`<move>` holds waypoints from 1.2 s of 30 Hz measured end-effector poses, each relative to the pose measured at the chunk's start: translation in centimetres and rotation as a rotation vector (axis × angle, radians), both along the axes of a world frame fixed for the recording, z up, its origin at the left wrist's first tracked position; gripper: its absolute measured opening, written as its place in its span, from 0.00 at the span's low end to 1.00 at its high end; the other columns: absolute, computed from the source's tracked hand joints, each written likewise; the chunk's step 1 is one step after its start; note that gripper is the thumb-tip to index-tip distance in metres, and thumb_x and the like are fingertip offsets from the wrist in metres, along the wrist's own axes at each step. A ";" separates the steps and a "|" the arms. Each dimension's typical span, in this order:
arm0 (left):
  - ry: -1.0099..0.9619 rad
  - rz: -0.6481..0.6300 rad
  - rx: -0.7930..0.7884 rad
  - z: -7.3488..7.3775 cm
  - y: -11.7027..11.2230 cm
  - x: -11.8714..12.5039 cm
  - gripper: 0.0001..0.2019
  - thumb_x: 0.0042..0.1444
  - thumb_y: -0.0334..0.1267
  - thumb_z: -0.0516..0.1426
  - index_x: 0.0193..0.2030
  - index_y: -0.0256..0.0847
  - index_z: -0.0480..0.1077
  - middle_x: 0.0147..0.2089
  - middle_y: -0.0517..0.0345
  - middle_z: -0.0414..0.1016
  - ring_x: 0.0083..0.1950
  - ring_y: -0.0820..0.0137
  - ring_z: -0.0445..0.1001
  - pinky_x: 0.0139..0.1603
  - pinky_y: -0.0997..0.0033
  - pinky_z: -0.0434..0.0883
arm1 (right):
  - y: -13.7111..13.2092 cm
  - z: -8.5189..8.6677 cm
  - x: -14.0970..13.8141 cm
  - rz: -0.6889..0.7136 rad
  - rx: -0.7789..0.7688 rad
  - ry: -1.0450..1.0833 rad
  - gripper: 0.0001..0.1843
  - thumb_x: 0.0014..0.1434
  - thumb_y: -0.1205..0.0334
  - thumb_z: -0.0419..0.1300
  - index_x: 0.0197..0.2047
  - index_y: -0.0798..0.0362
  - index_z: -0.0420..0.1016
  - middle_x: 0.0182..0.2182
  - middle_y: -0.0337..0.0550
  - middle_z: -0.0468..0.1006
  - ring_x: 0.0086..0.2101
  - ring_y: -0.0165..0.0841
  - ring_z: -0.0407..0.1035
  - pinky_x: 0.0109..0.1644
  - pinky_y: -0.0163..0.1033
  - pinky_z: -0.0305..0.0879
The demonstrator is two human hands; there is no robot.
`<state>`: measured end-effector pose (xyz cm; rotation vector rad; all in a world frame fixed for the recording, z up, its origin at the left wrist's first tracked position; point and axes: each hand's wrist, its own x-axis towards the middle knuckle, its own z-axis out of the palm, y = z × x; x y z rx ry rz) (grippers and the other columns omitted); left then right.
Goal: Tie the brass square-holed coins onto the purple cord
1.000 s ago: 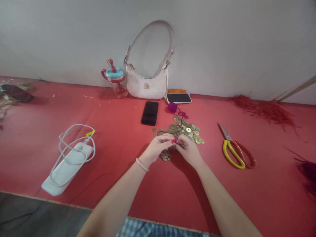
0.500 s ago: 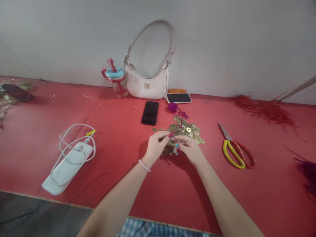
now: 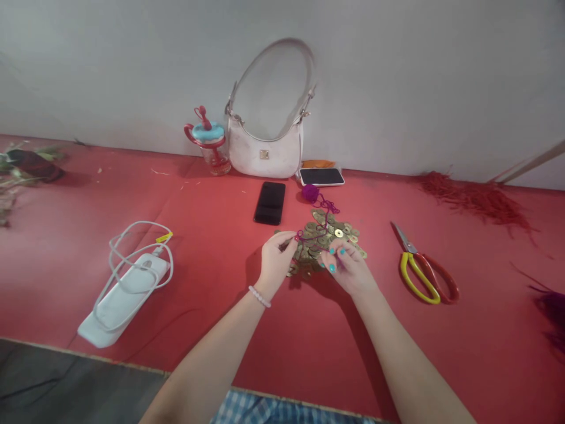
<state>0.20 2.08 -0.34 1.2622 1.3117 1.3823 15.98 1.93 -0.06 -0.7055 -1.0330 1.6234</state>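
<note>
A heap of brass coins with square holes (image 3: 332,231) lies on the red cloth (image 3: 212,247). Purple thread (image 3: 325,206) runs over the heap from a small purple ball (image 3: 309,192) behind it. My left hand (image 3: 276,262) is closed at the heap's left edge, pinching the thread with strung coins under it. My right hand (image 3: 346,265) rests on the heap's near right side, fingers curled, pinching the thread's other end between fingertips with teal nails.
Yellow-and-red scissors (image 3: 419,268) lie to the right. A black phone (image 3: 269,202), a second phone (image 3: 321,176), a white handbag (image 3: 263,150) and a lidded cup (image 3: 209,141) stand behind. A white power bank with cable (image 3: 126,288) lies left. Red tassel fibres (image 3: 472,194) are far right.
Both hands moved away from me onto the coin heap and drew apart; the thread now stretches between them over the coins.
</note>
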 end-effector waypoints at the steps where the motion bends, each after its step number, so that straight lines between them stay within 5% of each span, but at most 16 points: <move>1: 0.019 0.011 0.011 0.0 0.0 -0.1 0.08 0.51 0.32 0.54 0.35 0.35 0.73 0.37 0.51 0.75 0.38 0.70 0.72 0.40 0.71 0.70 | 0.1 0.1 0.0 -0.024 -0.019 0.013 0.10 0.48 0.52 0.62 0.26 0.49 0.70 0.13 0.32 0.66 0.17 0.25 0.58 0.27 0.35 0.60; 8: 0.203 -0.002 0.185 0.1 -0.3 -0.1 0.08 0.52 0.30 0.53 0.34 0.37 0.73 0.37 0.53 0.75 0.39 0.70 0.72 0.41 0.70 0.70 | 0.1 -0.1 -0.1 -0.038 -0.037 -0.116 0.08 0.48 0.59 0.63 0.33 0.48 0.70 0.26 0.36 0.75 0.24 0.27 0.66 0.30 0.33 0.64; 19: 0.407 -0.029 0.232 0.0 -0.7 0.0 0.08 0.53 0.30 0.53 0.36 0.40 0.73 0.41 0.54 0.75 0.41 0.70 0.73 0.46 0.67 0.71 | -0.2 0.1 -0.8 -0.099 0.135 -0.730 0.09 0.50 0.57 0.59 0.28 0.54 0.73 0.21 0.37 0.72 0.22 0.27 0.63 0.28 0.34 0.62; 27: 0.435 -0.051 0.286 -0.1 -0.8 0.1 0.09 0.54 0.30 0.53 0.38 0.40 0.73 0.42 0.55 0.75 0.42 0.71 0.73 0.45 0.69 0.71 | -0.2 0.4 -0.9 -0.017 0.132 -0.751 0.12 0.52 0.55 0.56 0.23 0.54 0.72 0.17 0.36 0.70 0.21 0.28 0.65 0.28 0.33 0.62; 36: 0.475 -0.084 0.341 -0.2 -0.9 0.3 0.09 0.55 0.32 0.52 0.38 0.41 0.73 0.42 0.55 0.75 0.42 0.71 0.73 0.47 0.69 0.71 | -0.1 0.3 -0.8 -0.095 0.107 -0.712 0.11 0.51 0.55 0.57 0.25 0.53 0.71 0.18 0.36 0.71 0.21 0.28 0.65 0.26 0.33 0.63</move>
